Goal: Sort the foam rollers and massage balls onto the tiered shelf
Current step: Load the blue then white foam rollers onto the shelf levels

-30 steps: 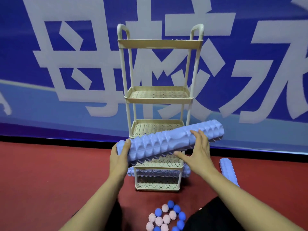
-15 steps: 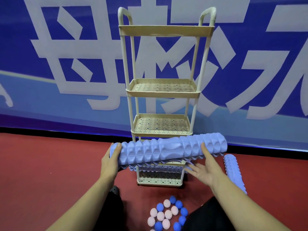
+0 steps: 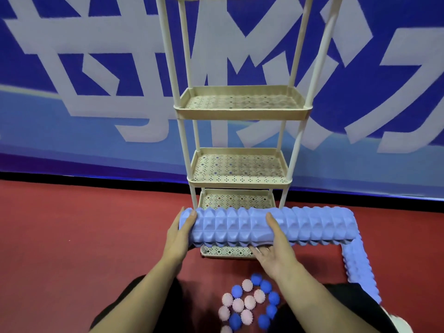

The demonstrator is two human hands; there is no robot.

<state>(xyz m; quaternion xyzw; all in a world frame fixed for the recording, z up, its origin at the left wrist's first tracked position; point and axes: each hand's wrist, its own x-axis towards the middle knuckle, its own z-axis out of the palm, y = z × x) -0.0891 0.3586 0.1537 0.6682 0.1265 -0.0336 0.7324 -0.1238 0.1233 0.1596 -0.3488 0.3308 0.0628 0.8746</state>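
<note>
I hold a long lilac ridged foam roller level across the front of the cream tiered shelf, low by its bottom tiers. My left hand grips its left end. My right hand holds it near the middle, thumb on top and fingers underneath. A second lilac roller lies on the red floor to the right. Several pink and blue spiky massage balls sit clustered on the floor in front of me. The roller I hold hides most of the lowest tier.
The shelf stands against a blue banner wall with large white characters. Its two middle tiers hold nothing. Red floor stretches to the left. My dark-clothed knees flank the balls.
The roller has come down and levelled out in front of the lower tiers. My right hand slid from its right part toward the middle. My head moved closer to the shelf.
</note>
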